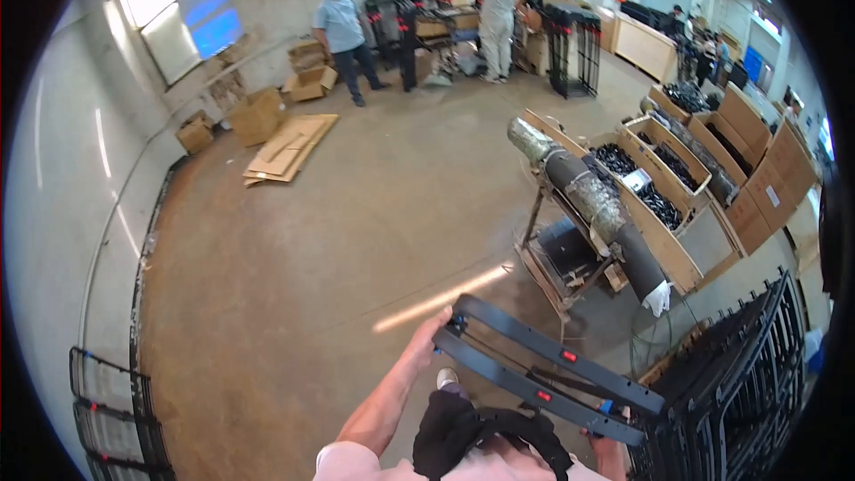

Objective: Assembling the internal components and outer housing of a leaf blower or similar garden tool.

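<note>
I hold a folded black metal frame (543, 365) with small red and blue tags in front of me, slanting from upper left to lower right. My left hand (429, 340) grips its near-left end, arm stretched out. My right hand (608, 452) holds the lower right end, mostly hidden behind the frame. A black strap or pouch (463, 432) hangs at my chest below the frame. A stack of similar black wire frames (739, 392) stands just right of my right hand.
A wooden workbench (659, 232) with boxes of black parts and a thick wrapped pipe (588, 196) stands ahead right. Flattened cardboard (289, 147) and boxes lie far left. Two people (343, 31) stand at the back. More black frames (111, 410) lean at lower left.
</note>
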The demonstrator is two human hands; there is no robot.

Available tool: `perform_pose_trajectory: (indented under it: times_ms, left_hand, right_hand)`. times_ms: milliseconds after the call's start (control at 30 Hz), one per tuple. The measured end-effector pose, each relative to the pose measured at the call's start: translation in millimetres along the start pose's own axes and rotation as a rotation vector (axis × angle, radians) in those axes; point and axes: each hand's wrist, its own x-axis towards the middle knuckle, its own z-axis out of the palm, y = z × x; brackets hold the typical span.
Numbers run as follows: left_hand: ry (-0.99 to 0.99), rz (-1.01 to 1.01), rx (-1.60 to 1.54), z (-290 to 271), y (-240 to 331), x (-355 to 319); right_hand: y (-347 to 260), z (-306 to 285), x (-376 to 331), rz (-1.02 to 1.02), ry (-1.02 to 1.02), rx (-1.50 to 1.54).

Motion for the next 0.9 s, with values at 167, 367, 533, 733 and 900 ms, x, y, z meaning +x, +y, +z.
perform_pose_trajectory:
  times_ms: [167, 367, 533, 733, 900]
  left_hand:
    - [-0.097, -0.033, 0.077, -33, 78, 154]
    - [-0.267, -0.154, 0.174, 14, 147, 296]
    - [-0.319, -0.223, 0.234, 38, 171, 404]
    - [-0.308, -0.356, 0.313, 76, 205, 506]
    - [-0.308, -0.416, 0.372, 109, 216, 581]
  right_hand:
    - [12, 133, 52, 0.061, 0.125, -0.001]
    - [29, 183, 129, 0.048, 0.376, 0.106]
    - [28, 194, 221, 0.093, 0.433, 0.182]
    - [-5, 218, 325, 0.192, 0.434, 0.214]
    - [-48, 239, 386, 0.248, 0.410, 0.104]
